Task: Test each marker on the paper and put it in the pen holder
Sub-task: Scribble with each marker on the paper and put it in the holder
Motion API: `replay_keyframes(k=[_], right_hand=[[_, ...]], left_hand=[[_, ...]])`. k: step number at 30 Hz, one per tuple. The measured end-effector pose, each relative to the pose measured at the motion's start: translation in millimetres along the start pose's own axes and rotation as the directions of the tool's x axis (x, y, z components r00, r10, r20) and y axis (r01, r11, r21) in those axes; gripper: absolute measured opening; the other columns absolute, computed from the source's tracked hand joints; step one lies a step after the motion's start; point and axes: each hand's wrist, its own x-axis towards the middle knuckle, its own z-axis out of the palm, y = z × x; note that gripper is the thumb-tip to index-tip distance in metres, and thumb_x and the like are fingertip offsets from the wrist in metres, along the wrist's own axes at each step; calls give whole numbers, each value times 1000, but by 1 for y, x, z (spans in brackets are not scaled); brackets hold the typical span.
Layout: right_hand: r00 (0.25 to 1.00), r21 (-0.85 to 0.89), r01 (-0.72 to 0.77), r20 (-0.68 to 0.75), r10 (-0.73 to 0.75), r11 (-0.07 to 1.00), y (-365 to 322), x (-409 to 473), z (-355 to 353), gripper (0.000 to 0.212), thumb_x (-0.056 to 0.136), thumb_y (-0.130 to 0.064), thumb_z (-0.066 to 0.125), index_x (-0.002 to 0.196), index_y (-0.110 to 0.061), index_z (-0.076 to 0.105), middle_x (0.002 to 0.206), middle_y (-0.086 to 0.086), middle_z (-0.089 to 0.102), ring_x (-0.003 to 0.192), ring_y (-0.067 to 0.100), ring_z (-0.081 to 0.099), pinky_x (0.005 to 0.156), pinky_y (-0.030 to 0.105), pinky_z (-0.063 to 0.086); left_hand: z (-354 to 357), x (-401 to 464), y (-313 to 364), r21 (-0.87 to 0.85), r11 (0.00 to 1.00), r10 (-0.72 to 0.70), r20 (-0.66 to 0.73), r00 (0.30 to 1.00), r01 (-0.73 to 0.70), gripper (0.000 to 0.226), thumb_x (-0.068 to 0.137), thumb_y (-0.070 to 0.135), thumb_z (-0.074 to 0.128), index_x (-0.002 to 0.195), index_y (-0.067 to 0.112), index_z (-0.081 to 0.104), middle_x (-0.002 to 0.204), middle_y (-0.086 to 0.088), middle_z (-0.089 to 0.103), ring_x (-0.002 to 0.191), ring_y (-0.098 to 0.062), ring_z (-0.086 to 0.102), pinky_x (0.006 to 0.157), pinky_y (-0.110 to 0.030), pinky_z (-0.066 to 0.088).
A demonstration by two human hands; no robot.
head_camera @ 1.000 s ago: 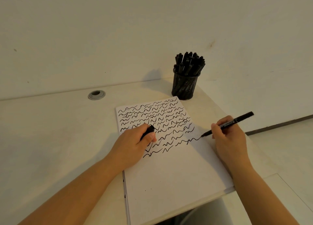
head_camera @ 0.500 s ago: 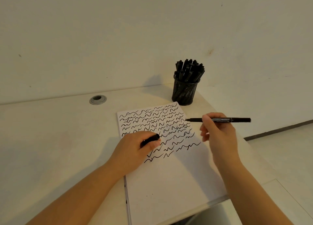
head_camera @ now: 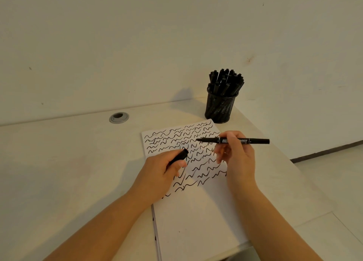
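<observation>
Lying on pale cream surface (head_camera: 59, 162) against off-white wall (head_camera: 137, 35): white squiggle-covered paper (head_camera: 196, 211). Right hand (head_camera: 238, 158) grip pinching uncapped black marker (head_camera: 257, 141) above it; left hand (head_camera: 159, 174) grip pinching black cap (head_camera: 179, 156). Standing beyond: black mesh pen holder (head_camera: 220, 109).

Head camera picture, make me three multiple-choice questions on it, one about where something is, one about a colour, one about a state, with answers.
1. Where does the pen holder stand?
A. Beyond the paper's far right corner
B. On the paper
C. By the round hole in the desk

2. What colour are the squiggles on the paper?
A. Red
B. Black
C. Blue

3. What state is the marker in the right hand in?
A. Capped
B. Uncapped, tip lifted off the paper
C. Lying loose on the desk

Answers:
1 A, the holder sits on the desk just past that corner.
2 B, every line is black.
3 B, the bare tip points left above the paper, and the left hand holds the cap.
</observation>
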Motion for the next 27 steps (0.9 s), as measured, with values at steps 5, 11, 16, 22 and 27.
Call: replay_keyframes(k=[5,11,16,22,27], right_hand=[[1000,6,-20,14,20,1000,2,-1,-1,22,94,-8,43,75,-12,53,48,4,58,38,13,44,39,21,37],[997,41,-72,-1,73,997,3,1,-4,26,93,-9,42,68,-14,49,45,3,56,38,15,43,39,20,37],[996,54,-89,-4,90,995,3,0,-4,29,93,-9,41,66,-14,47,43,4,54,36,14,43,38,19,36],[994,15,-100,40,99,995,5,0,-2,28,93,-9,41,66,-13,46,41,3,53,35,14,42,38,19,36],[989,-36,-117,91,120,992,7,-1,-2,28,93,-12,42,66,-15,47,43,2,54,38,15,44,39,21,37]], left_hand=[[0,-1,1,-42,998,-37,17,999,38,18,88,32,54,88,50,55,77,4,70,64,-11,63,59,-26,51],[0,-1,3,-27,999,-37,32,999,38,15,86,32,57,85,47,55,64,22,62,51,-3,51,50,-14,41],[0,-2,3,-36,999,-39,44,998,40,13,87,32,57,87,44,55,60,22,59,47,-1,46,49,-12,37],[0,-3,2,-32,999,-19,68,998,21,10,87,33,56,85,43,57,60,19,58,46,-2,43,46,-13,34],[-1,-3,3,-20,1000,-12,73,997,14,13,87,33,57,80,44,57,59,17,56,45,-3,42,45,-14,34]])
